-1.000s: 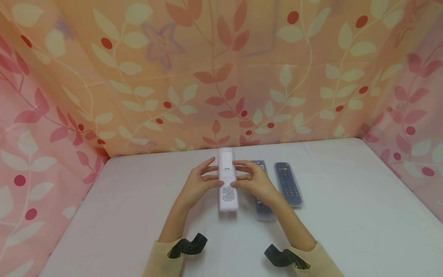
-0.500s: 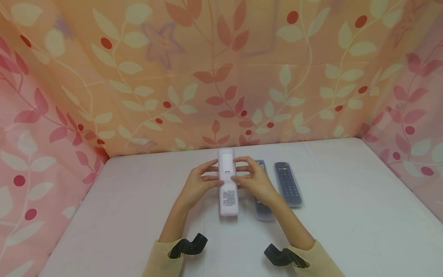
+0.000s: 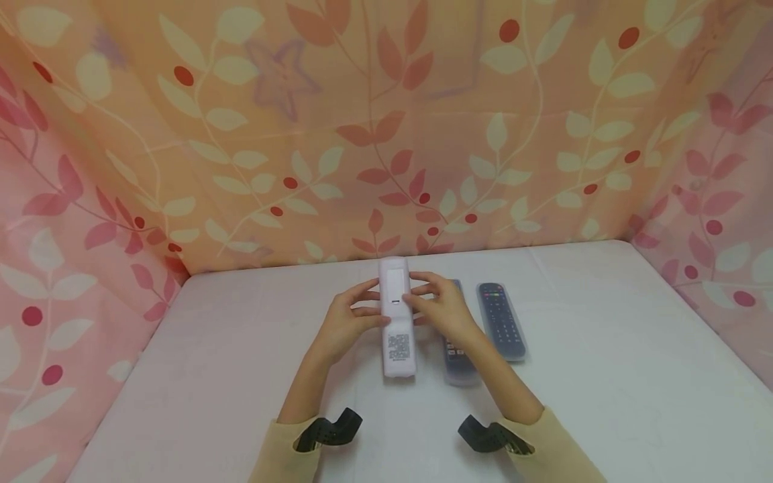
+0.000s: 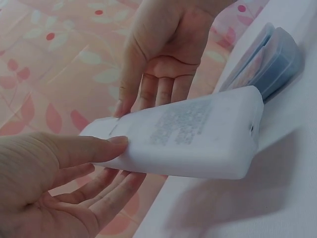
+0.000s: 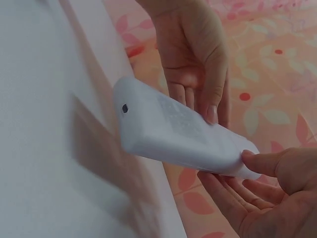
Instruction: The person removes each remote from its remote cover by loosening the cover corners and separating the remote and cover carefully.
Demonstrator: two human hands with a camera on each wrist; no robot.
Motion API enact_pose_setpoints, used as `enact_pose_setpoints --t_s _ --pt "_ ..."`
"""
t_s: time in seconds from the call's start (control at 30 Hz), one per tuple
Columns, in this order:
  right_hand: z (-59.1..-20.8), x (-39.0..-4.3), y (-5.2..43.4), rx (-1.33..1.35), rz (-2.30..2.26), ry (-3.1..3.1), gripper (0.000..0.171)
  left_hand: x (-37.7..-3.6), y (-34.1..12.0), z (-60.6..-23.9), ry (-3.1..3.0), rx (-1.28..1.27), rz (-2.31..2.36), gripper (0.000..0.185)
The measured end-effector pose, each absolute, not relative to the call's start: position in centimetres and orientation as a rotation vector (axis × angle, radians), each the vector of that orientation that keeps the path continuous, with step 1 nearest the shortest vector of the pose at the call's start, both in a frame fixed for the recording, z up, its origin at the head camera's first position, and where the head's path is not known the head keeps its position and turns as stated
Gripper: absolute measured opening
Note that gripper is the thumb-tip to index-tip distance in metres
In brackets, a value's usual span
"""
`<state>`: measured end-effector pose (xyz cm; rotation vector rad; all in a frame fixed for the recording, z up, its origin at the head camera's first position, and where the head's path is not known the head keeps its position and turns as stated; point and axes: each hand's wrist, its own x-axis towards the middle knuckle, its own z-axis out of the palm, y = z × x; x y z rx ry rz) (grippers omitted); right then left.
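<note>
The white remote (image 3: 396, 315) is held back side up, tilted above the tabletop (image 3: 604, 376), between both hands. It is gripped by the left hand (image 3: 344, 322) on one edge, by the right hand (image 3: 443, 310) on the other (thumbs on top). Steadier handling would likely come from even pressure on both edges, clear of the two dark remotes (image 3: 501, 320) lying to the right.

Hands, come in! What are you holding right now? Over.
Left hand and right hand both hold the white remote, back side up, off the table. Two dark remotes lie beside. Nothing blocking.
</note>
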<state>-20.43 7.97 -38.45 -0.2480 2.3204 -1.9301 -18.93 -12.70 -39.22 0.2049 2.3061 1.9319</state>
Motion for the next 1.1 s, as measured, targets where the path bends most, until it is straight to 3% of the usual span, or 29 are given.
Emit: enact_pose_setpoints --t_s 0.47,1.1 --pt "-38.1 -20.6 7.6 -0.267 -1.914 2.375 0.053 -19.0 -12.5 -39.1 2.292 0.227 1.980 0.085" --pt "-37.6 -20.3 7.3 -0.276 -1.876 2.427 0.048 -18.6 -11.7 -38.4 2.416 0.177 2.010 0.065"
